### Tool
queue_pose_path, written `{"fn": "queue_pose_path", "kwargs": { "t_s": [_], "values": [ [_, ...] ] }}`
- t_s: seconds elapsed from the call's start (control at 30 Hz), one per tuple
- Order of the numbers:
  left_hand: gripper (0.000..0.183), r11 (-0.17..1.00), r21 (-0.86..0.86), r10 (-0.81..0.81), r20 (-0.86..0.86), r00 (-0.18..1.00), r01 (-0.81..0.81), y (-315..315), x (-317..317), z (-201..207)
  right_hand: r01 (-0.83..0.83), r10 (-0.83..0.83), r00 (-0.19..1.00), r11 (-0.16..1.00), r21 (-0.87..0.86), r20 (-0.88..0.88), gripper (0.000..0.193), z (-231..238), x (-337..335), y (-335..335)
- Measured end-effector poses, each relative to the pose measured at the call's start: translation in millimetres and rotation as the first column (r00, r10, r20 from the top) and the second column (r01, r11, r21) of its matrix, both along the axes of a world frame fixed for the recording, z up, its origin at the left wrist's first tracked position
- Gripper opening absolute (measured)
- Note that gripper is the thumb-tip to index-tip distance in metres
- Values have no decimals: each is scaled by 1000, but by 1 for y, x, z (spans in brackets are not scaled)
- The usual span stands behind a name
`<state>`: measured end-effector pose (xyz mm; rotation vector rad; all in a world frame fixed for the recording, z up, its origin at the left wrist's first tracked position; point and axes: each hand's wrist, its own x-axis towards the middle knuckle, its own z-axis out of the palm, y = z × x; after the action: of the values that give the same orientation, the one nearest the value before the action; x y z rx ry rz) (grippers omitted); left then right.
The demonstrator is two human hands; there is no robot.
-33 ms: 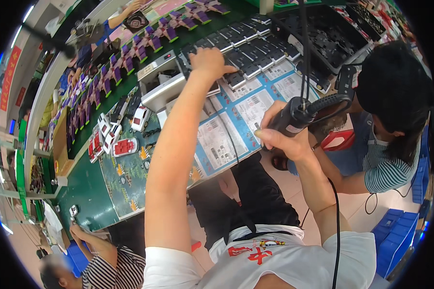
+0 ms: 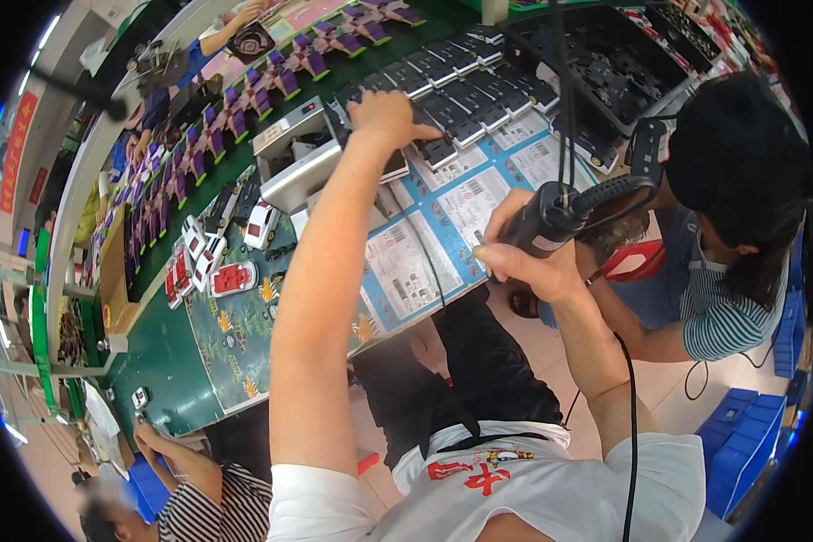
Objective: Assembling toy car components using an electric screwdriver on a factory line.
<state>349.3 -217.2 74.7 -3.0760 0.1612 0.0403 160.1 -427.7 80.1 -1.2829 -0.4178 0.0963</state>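
My left hand [image 2: 385,119] reaches onto the rows of black toy car chassis [image 2: 465,110] with thumb and fingers spread. Its thumb touches the near end of one chassis; the other fingertips rest farther left, partly hidden. My right hand [image 2: 537,262] is wrapped round a black electric screwdriver [image 2: 540,219], held upright above the table's front edge. Its tip is out of sight. A cable and thin cords run from the screwdriver's top. Just left of my left forearm stands a silver metal device [image 2: 289,158] with a small red display.
Printed blue-and-white sheets [image 2: 402,262] cover the table. White and red toy cars [image 2: 235,278] lie at left, and purple toy parts [image 2: 235,113] line the back. A black bin [image 2: 605,68] of dark parts stands at far right. Co-workers sit at right and lower left.
My left hand has shifted very slightly to the left over the chassis. My right hand keeps the screwdriver in nearly the same place.
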Motion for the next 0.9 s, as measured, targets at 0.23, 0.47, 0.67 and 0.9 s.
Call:
{"fn": "queue_pose_path", "kwargs": {
  "t_s": [0.23, 0.47, 0.67, 0.9],
  "values": [
    [113, 998, 23, 63, -85, 994, -61, -4, 4, 3, -15, 17, 999, 999, 43, -37, 25, 1, 3, 0],
    [114, 971, -213, 113, 15, 993, -108, -6, -11, 1, -8, 6, 999, 999, 48, 36, 23, -2, -3, 5],
    [76, 683, -730, 195, 197, 961, 11, -14, -38, -10, -31, 32, 999, 992, 119, -6, 19, -1, -12, 17],
    [42, 303, -921, 191, 311, 931, 245, 14, -145, 37, -33, 22, 996, 991, 130, 86, 19, -5, -11, 24]
  ]
}}
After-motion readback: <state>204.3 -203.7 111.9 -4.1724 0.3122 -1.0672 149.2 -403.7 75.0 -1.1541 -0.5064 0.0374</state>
